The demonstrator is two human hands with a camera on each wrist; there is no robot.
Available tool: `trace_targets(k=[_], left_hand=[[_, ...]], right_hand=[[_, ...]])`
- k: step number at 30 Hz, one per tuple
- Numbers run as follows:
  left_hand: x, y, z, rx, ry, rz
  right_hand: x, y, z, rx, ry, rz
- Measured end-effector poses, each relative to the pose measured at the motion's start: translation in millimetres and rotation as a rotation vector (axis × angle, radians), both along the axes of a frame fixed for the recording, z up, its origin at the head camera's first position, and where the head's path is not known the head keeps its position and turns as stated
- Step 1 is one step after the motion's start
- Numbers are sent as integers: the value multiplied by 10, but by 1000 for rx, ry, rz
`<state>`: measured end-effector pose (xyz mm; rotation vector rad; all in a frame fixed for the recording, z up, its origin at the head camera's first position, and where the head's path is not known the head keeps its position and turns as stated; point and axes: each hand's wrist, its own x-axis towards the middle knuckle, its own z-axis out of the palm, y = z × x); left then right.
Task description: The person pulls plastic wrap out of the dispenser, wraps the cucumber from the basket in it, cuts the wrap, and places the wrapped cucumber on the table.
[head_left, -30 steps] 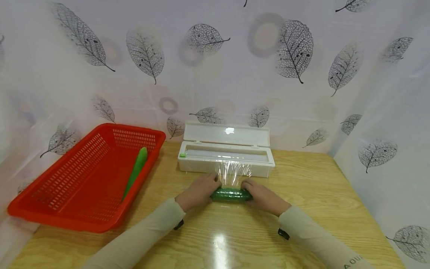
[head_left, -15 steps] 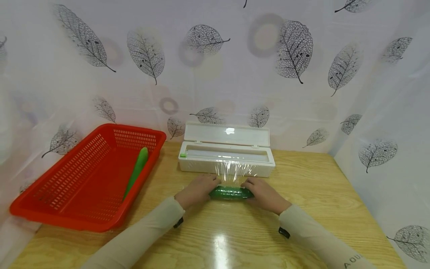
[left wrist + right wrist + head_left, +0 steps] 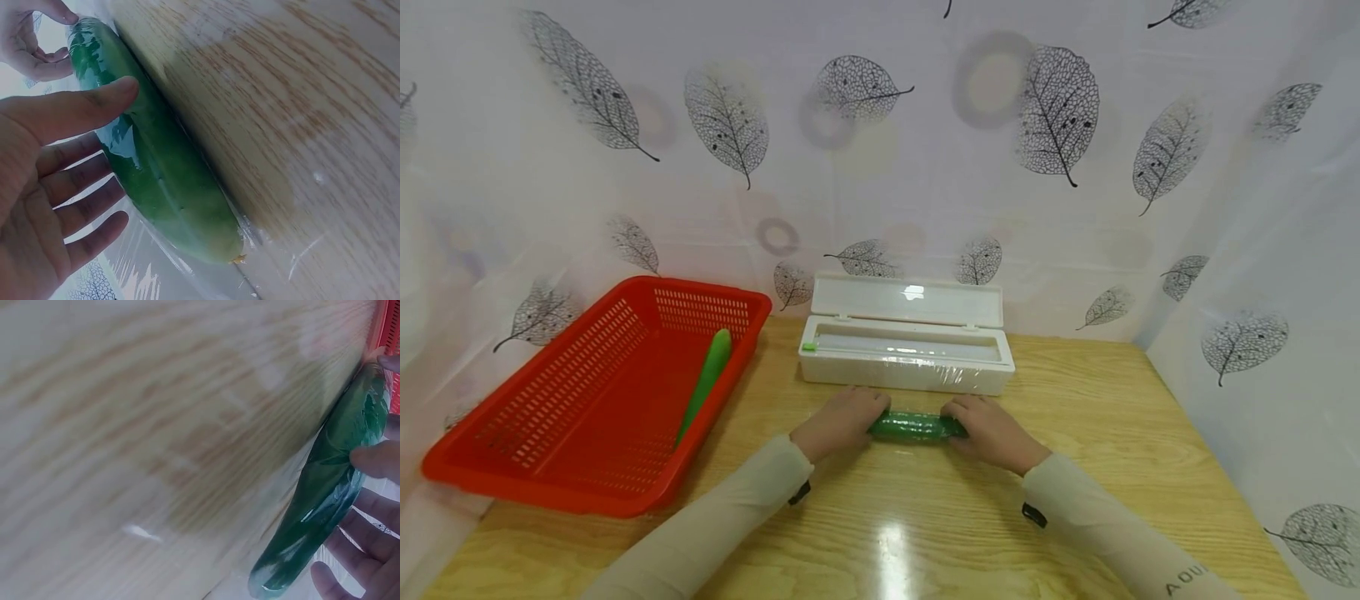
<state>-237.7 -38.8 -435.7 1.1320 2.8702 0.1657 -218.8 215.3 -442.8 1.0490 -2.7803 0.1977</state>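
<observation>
A dark green cucumber (image 3: 913, 427) lies crosswise over the table in front of the cling film box, with shiny clear film (image 3: 128, 147) wrapped round it. My left hand (image 3: 844, 423) holds its left end, thumb on the near side and fingers on the far side, as the left wrist view shows. At the other end my right hand (image 3: 992, 433) grips it the same way, its thumb pressing on the film in the right wrist view. The white cling film box (image 3: 906, 375) stands just beyond both hands, its lid (image 3: 907, 301) raised.
To the left, a red plastic basket (image 3: 587, 500) holds one long green vegetable (image 3: 706, 383) along its right side. A green slider (image 3: 808, 346) sits at the left of the box's front edge. The wooden table (image 3: 850, 533) meets a leaf-patterned curtain (image 3: 910, 183) behind.
The cucumber and both hands have shifted slightly toward the box. Bright creases in the film between box and cucumber have faded. Basket and box stay in place.
</observation>
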Motion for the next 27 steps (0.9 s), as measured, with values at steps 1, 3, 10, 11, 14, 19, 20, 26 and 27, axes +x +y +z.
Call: trace_targets(k=[1,3,10,11,14,19,20,26,27], left_hand=[[-1,3,3,-4,-2,3],[-1,6,5,-11,-1,9],[8,30,-11,-27,41,28],[9,36,-14,-29,46,31],[-1,54,-28,-39,44,40],[-37,78,-81,-65,51,16],[-44,82,-92,-65,48,12],[-59,127,-105,-43,21,17],[-58,139,-100,-46,27,13]], right_hand=[[-2,-4,1,6,-4,-6],[-7,-11,0,19,-16,-16],[-26,-31,-15,60,-34,-40],[-30,-32,-18,63,-32,-41],[-35,-43,-20,58,-31,-36],[-36,-71,-11,54,-42,-32],[-35,-74,-10,55,-45,-33],[-28,-69,-8,49,-55,-40],[-28,-65,-9,47,-56,-40]])
